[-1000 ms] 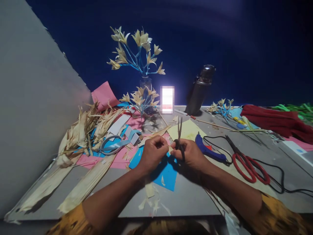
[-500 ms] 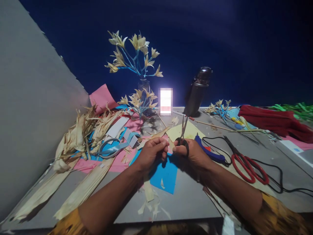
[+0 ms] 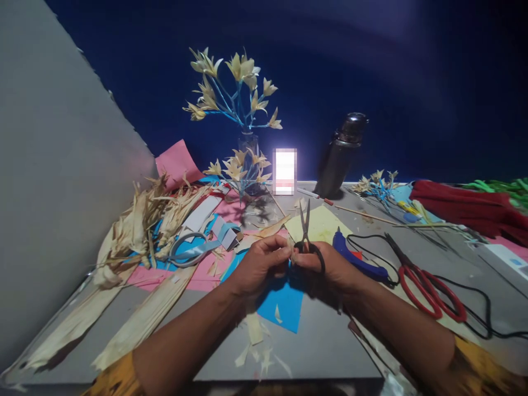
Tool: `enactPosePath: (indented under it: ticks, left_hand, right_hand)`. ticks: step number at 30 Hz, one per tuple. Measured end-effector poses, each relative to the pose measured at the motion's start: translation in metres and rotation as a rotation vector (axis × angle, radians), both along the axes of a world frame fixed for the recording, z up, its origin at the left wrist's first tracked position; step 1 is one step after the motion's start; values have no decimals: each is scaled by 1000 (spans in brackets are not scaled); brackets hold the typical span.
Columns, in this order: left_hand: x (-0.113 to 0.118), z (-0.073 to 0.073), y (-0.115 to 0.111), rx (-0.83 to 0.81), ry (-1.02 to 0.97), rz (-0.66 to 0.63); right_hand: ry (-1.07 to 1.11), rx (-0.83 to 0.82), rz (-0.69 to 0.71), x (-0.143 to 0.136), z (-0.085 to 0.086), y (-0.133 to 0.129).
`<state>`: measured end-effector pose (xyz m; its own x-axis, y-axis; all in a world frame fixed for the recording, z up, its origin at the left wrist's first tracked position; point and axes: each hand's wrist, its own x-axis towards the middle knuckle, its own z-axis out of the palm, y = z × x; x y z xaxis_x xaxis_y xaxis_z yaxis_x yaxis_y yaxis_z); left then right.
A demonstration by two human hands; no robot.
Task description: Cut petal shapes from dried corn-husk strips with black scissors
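Observation:
Near the middle of the grey table [image 3: 325,341], my left hand [image 3: 269,258] pinches a small piece of pale husk [image 3: 291,245]. Black-handled scissors [image 3: 306,228] hang on the fingers of my right hand [image 3: 319,265], their blades up and slightly apart. The thumb and fingertip of that hand meet the husk piece beside my left fingertips. Under both hands lies a blue sheet [image 3: 284,308] with a husk scrap on it. More pale scraps [image 3: 256,330] lie in front of it.
Husks [image 3: 138,225] and a tape roll [image 3: 190,249] lie left. Behind stand husk flowers [image 3: 241,69] in a glass bottle [image 3: 248,148] and a dark flask [image 3: 340,157]. To the right are a blue glue gun [image 3: 358,258], red-handled scissors [image 3: 431,289] and a red cloth [image 3: 462,206].
My hands have come together at the husk piece, which now shows less between the fingers. The scissors stand more upright. The whole view has shifted slightly, with objects further right.

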<state>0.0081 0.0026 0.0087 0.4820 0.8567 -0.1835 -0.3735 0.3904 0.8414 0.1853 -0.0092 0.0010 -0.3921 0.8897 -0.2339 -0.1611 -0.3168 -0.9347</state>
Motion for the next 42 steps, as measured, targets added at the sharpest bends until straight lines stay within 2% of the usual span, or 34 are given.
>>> enactPosePath:
  ticks: [3, 5, 11, 16, 22, 29, 35, 42]
  left_hand:
    - [-3, 7, 2, 32, 7, 34]
    - [-4, 10, 3, 18, 9, 102]
    - [-7, 9, 6, 69, 65, 261]
    - [-7, 7, 7, 136, 109, 325]
    - [-4, 13, 4, 97, 130, 328]
    - [-2, 13, 2, 83, 147, 348]
    - [-3, 13, 2, 85, 178, 346]
    - [-5, 8, 4, 122, 181, 325]
  right_hand:
    - [-176, 127, 36, 2, -1, 0]
    - [-239, 134, 78, 2, 1, -2]
    - [-30, -166, 106, -10, 11, -17]
    - [-137, -160, 120, -15, 19, -19]
    - [-115, -74, 159, -13, 11, -18]
    - [-140, -85, 157, -10, -1, -18]
    - [-196, -72, 127, -11, -3, -18]
    - [-107, -89, 116, -12, -1, -17]
